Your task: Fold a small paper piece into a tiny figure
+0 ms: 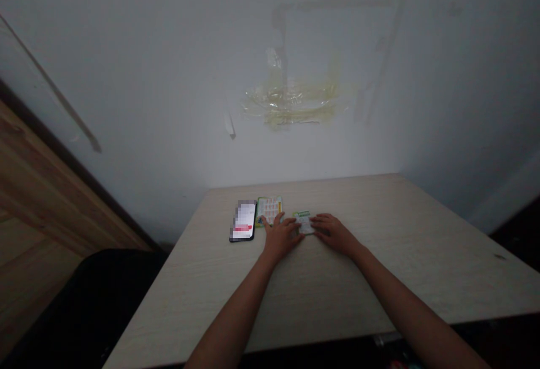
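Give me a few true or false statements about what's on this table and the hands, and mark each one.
The smartphone lies left of both hands. True.
The right hand touches a small green-and-white paper. True.
The left hand is holding the smartphone. False: it is beside it, with fingertips at the edge of a printed card.
The tape residue is on the tabletop. False: it is on the wall.

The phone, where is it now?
In the head view, the phone lies on the table, just left of the green printed leaflet and the person's left hand.
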Tool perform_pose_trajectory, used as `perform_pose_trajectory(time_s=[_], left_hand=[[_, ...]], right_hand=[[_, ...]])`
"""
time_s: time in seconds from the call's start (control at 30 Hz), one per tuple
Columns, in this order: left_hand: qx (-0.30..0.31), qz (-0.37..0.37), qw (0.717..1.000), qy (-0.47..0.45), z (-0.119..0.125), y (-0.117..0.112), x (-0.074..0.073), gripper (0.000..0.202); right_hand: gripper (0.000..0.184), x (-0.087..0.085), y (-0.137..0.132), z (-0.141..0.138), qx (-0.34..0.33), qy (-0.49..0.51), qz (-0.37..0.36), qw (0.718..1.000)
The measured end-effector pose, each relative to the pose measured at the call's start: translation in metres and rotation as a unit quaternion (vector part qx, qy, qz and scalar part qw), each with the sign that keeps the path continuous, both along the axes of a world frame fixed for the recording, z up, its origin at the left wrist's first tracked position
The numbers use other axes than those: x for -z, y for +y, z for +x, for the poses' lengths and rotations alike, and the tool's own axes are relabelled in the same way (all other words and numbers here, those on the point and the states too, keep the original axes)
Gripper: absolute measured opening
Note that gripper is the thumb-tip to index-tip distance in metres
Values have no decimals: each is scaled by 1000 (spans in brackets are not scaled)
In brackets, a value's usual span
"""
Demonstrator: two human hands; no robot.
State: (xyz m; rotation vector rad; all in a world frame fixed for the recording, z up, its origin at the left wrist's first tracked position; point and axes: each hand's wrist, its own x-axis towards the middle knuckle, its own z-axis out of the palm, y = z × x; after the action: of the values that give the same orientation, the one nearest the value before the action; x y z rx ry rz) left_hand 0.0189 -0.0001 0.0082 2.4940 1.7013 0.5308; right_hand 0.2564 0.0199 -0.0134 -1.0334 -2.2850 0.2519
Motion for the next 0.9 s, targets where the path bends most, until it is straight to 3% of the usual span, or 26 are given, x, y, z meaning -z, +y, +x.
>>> perform_pose_trajectory(time_s=[0.37,0.9], left_hand=[[-6,8,1000,-5,1,-1,0,33],[-16,14,1000,-2,1,1,2,38]], right_hand=[[22,1,-3,-11,66,-13,32,997],[23,2,0,-12,70,-18,38,997]])
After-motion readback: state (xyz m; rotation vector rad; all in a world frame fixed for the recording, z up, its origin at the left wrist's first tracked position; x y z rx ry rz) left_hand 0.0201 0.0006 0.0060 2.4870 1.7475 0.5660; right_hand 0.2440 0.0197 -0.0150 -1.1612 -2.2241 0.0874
